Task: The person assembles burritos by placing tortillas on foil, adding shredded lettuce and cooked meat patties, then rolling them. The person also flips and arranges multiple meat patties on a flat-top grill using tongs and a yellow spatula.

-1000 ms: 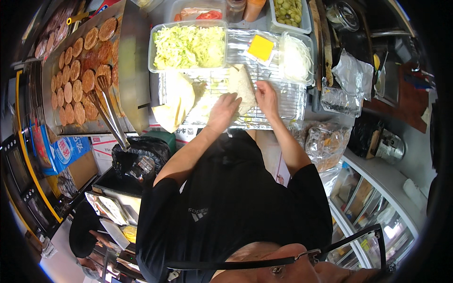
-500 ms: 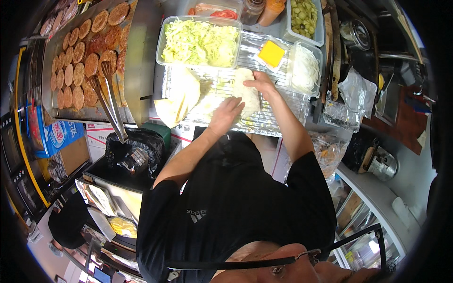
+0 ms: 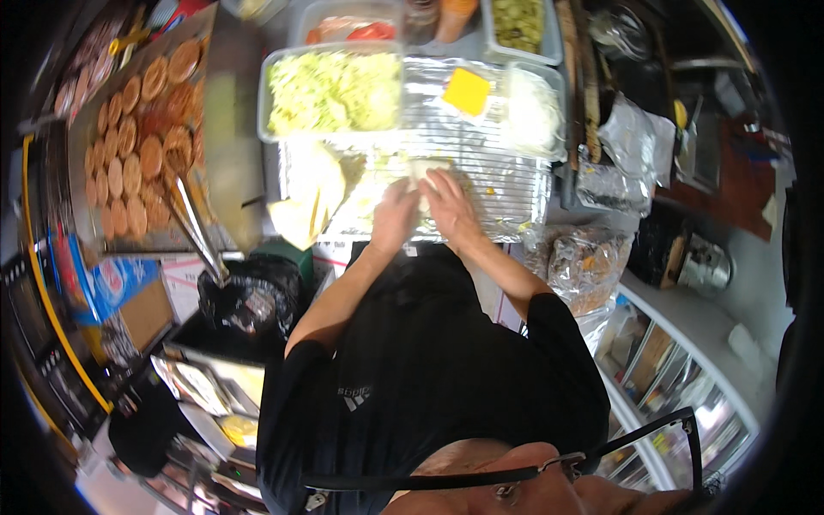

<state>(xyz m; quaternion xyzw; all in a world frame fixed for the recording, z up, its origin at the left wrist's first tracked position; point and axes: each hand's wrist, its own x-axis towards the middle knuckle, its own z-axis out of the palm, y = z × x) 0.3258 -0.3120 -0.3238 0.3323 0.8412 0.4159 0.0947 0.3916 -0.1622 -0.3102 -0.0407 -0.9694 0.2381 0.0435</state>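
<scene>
Black sleeves [image 3: 562,335] ended above bare forearms [image 3: 348,292]; left hand [image 3: 396,213] and right hand [image 3: 448,204] bent slightly parted fingers over a pale wrap [image 3: 428,164] on the wire rack [image 3: 511,190], grip impossible to tell. Farther off sat a lettuce tub [image 3: 331,137] and yellow cheese [image 3: 466,92].

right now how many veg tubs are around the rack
4: lettuce tub, back left of the rack; onion tub, back right; tomato tub, behind the lettuce tub; pickle tub, behind the onion tub. Others may be outside the view.
</scene>
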